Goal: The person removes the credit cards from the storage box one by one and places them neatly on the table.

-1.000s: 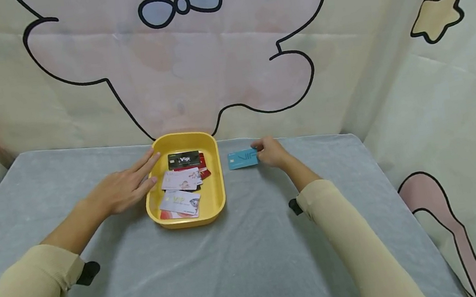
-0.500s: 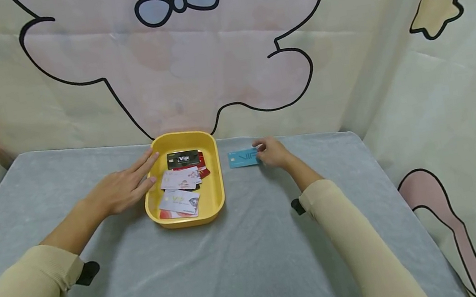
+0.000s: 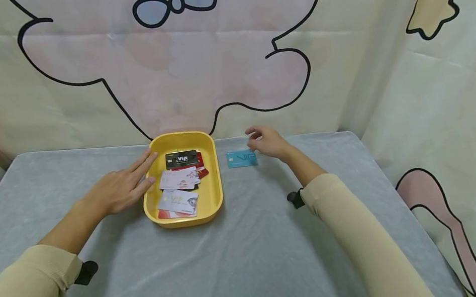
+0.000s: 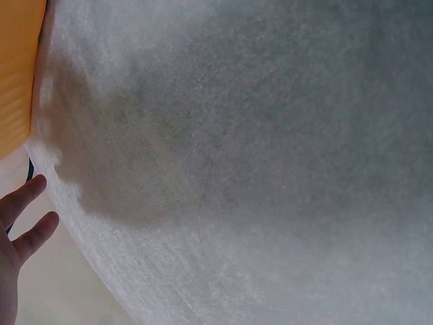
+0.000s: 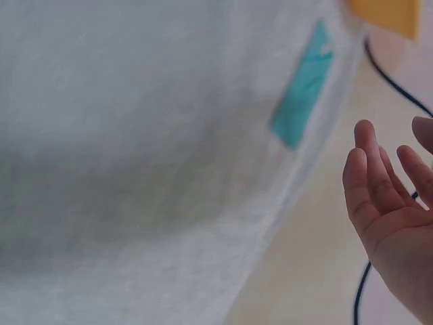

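Note:
On the grey cloth lies a blue VIP card (image 3: 241, 158), flat, to the right of a yellow tray (image 3: 215, 192). My right hand (image 3: 268, 143) hovers just above and right of that card, fingers relaxed and holding nothing; in the right wrist view the same hand (image 5: 392, 203) is apart from the card (image 5: 303, 91). My left hand (image 3: 122, 189) rests its straight fingers against the tray's left rim. Inside the tray are a black Vip card (image 3: 181, 159), a red card (image 3: 202, 168) partly covered, and several pale cards, including a white VIP card (image 3: 178, 201).
The grey cloth (image 3: 184, 283) covers the table, its far edge close behind the tray. A printed curtain (image 3: 231, 68) hangs behind and along the right side. Black straps or devices (image 3: 86, 273) sit at both cuffs.
My right hand has let go of the blue card's right end and lifted slightly up and away. The card stays in place, and the left hand keeps its position on the tray.

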Available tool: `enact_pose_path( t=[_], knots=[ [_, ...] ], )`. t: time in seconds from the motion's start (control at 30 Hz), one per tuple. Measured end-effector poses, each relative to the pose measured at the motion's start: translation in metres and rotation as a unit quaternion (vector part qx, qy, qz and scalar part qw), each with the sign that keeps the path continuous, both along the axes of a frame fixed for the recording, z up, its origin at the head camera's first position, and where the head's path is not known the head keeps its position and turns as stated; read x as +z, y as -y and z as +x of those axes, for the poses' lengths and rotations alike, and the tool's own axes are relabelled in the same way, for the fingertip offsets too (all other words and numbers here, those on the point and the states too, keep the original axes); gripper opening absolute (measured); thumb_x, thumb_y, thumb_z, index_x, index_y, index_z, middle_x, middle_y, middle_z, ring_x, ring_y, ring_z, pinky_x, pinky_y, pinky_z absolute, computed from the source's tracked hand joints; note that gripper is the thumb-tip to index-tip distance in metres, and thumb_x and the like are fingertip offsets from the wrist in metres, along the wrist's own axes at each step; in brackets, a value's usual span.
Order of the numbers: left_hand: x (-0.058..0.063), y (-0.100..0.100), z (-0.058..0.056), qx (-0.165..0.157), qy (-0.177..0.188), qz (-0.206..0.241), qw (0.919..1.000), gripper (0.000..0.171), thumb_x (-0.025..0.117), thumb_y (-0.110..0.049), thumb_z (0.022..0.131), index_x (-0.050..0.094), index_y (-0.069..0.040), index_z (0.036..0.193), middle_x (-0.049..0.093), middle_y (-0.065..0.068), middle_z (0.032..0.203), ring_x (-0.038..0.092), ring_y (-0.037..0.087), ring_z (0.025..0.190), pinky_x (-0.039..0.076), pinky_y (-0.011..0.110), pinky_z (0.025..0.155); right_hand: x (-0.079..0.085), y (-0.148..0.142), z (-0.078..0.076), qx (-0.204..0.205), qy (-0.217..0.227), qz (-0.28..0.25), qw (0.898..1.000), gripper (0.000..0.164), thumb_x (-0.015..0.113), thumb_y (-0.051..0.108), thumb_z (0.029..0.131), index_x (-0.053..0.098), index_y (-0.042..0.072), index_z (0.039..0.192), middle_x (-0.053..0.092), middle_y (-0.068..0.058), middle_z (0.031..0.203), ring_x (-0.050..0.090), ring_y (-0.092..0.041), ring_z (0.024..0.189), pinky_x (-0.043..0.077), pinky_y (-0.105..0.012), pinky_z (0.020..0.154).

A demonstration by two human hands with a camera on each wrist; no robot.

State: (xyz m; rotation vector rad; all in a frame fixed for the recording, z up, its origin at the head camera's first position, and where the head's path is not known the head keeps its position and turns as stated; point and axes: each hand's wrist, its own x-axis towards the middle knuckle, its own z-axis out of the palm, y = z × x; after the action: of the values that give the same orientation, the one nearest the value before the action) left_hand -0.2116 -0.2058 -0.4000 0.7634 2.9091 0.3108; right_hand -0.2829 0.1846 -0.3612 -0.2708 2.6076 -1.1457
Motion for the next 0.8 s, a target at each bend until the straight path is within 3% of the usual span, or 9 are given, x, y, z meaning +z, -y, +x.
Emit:
enact_pose_path(
  t=[0.13, 0.4, 0.63, 0.8],
  knots=[
    [0.000, 0.002, 0.001, 0.000, 0.001, -0.001, 1.0000, 0.067, 0.035, -0.043, 0.106, 0.012, -0.014, 0.161, 0.007, 0.010, 0.167, 0.063, 0.041, 0.111, 0.047, 0.056, 0.090, 0.011, 0.011, -0.001, 0.005, 0.007, -0.045, 0.999, 0.043, 0.054, 0.018, 0.103, 0.047, 0.004, 0.143, 0.058, -0.018, 0.127, 0.063, -0.035, 0.113, 0.049, -0.048, 0.099],
    [0.000, 0.003, 0.001, 0.004, 0.005, -0.003, 1.0000, 0.067, 0.034, -0.044, 0.106, 0.011, -0.014, 0.161, 0.007, 0.009, 0.167, 0.062, 0.041, 0.112, 0.047, 0.056, 0.090, 0.029, 0.039, 0.004, 0.012, 0.007, -0.082, 0.997, 0.042, 0.061, 0.017, 0.100, 0.051, 0.009, 0.140, 0.060, -0.014, 0.125, 0.068, -0.025, 0.103, 0.052, -0.042, 0.095],
    [0.000, 0.000, -0.001, 0.005, 0.007, -0.006, 0.9999, 0.068, 0.033, -0.046, 0.106, 0.010, -0.015, 0.161, 0.006, 0.009, 0.167, 0.062, 0.041, 0.111, 0.047, 0.056, 0.090, 0.032, 0.065, 0.010, 0.060, 0.013, -0.071, 0.996, 0.044, 0.062, 0.010, 0.098, 0.052, 0.012, 0.140, 0.057, -0.018, 0.133, 0.065, -0.025, 0.108, 0.054, -0.035, 0.091],
    [-0.001, 0.000, -0.002, 0.004, 0.006, -0.006, 1.0000, 0.068, 0.033, -0.045, 0.106, 0.009, -0.015, 0.161, 0.006, 0.010, 0.167, 0.061, 0.042, 0.115, 0.047, 0.057, 0.092, 0.033, 0.084, 0.014, 0.102, 0.033, -0.057, 0.993, 0.043, 0.060, 0.003, 0.098, 0.052, 0.008, 0.140, 0.057, -0.015, 0.134, 0.061, -0.026, 0.115, 0.051, -0.037, 0.098]
  ],
)
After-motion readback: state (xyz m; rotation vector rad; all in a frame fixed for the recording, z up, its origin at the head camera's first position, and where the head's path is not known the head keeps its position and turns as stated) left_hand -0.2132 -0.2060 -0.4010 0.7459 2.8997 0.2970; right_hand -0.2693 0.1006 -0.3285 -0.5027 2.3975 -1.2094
